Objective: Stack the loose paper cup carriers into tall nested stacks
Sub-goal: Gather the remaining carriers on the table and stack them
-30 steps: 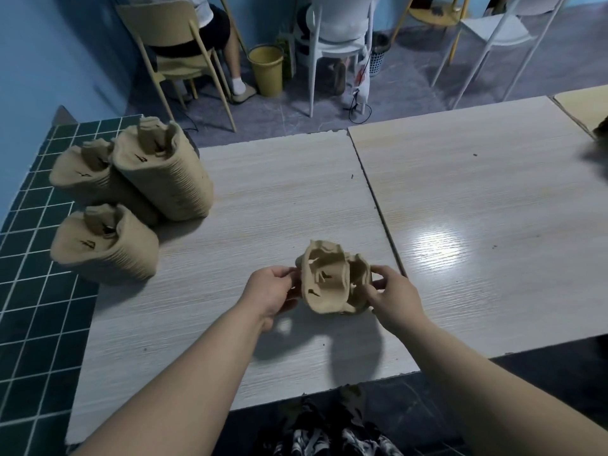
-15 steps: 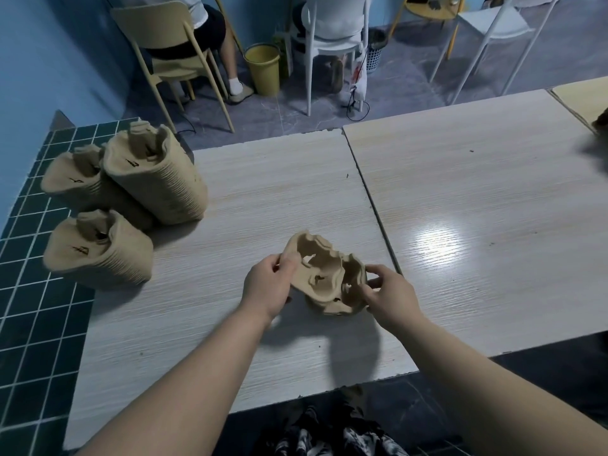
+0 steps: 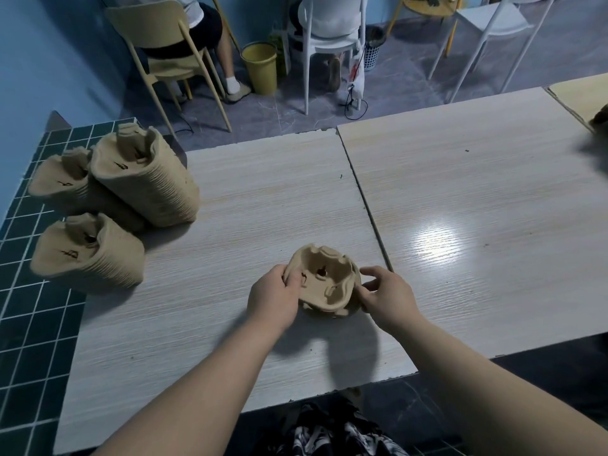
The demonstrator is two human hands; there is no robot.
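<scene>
A small nested bunch of brown pulp cup carriers (image 3: pixel 324 281) is held over the pale wooden table (image 3: pixel 250 199), cup side facing up towards me. My left hand (image 3: pixel 273 299) grips its left rim, thumb curled over the edge. My right hand (image 3: pixel 386 297) pinches its right edge. Three tall nested stacks lie on their sides at the table's left end: a big one (image 3: pixel 148 181), one behind it (image 3: pixel 62 181) and one nearer me (image 3: pixel 88 250).
A second table (image 3: pixel 477 205) adjoins on the right, with a brown object (image 3: pixel 600 118) at its far edge. A dark tiled counter (image 3: pixel 29 307) runs along the left. Beyond the tables stand chairs with seated people, a yellow bucket (image 3: pixel 260 65) and a white basket.
The carrier bunch has tipped from standing on edge to lying flatter, its cups now facing up. Both hands shifted with it and keep hold of its sides.
</scene>
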